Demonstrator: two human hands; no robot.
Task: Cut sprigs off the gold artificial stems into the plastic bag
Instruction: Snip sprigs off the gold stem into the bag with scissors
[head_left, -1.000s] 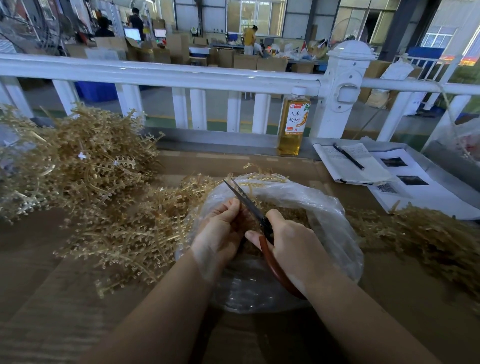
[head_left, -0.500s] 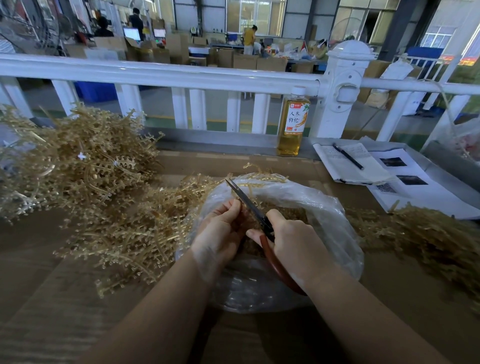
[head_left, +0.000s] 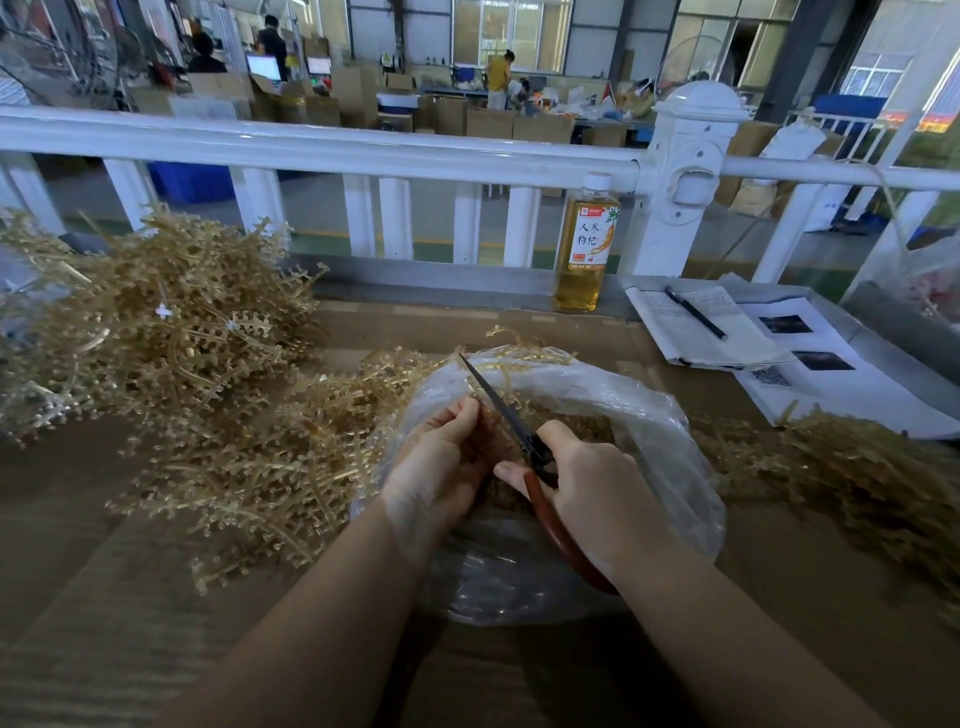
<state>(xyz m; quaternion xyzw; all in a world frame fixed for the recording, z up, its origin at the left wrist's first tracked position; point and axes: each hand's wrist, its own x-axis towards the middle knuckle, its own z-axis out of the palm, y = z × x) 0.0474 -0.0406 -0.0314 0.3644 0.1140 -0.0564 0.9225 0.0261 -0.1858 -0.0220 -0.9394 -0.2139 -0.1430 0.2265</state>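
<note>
A heap of gold stems (head_left: 156, 332) fills the table's (head_left: 78, 597) left side, then the left hand (head_left: 441, 467) pinches a sprig over the open plastic bag (head_left: 665, 431) at the near middle, touching the blades of the scissors (head_left: 498, 405) gripped by the right hand (head_left: 597, 493).
</note>
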